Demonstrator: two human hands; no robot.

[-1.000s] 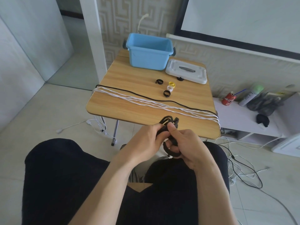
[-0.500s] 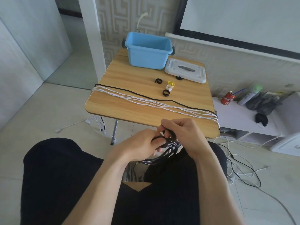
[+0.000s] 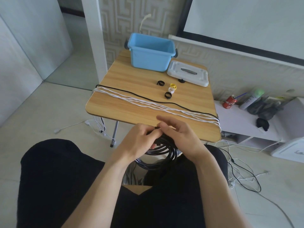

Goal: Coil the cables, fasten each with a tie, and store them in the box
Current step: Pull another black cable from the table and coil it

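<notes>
With both our left hand [image 3: 139,139] and right hand [image 3: 182,137] pinching the springy black coil [image 3: 162,153] at its top, we judge it light and floppy.

— What colours do you have on the table [image 3: 125,102]?

— Your tabletop is light wood grain. The box [image 3: 150,53] is sky blue with dark grey handle knobs, and the lid [image 3: 187,73] beside it is white with a grey handle strip.

— And the cables?

— You have a glossy black coil [image 3: 162,151] at your hands, a bundle of white cables [image 3: 148,103] across the wood, and one black cable [image 3: 144,97] along it.

— The ties?

— Two black ties [image 3: 168,95], one yellow tie [image 3: 173,86], one white tie [image 3: 171,90].

— Anything else?

— Your trousers [image 3: 54,175] are black, the wallpaper [image 3: 118,22] is beige with a maze pattern, and the can [image 3: 229,102] is red.
</notes>
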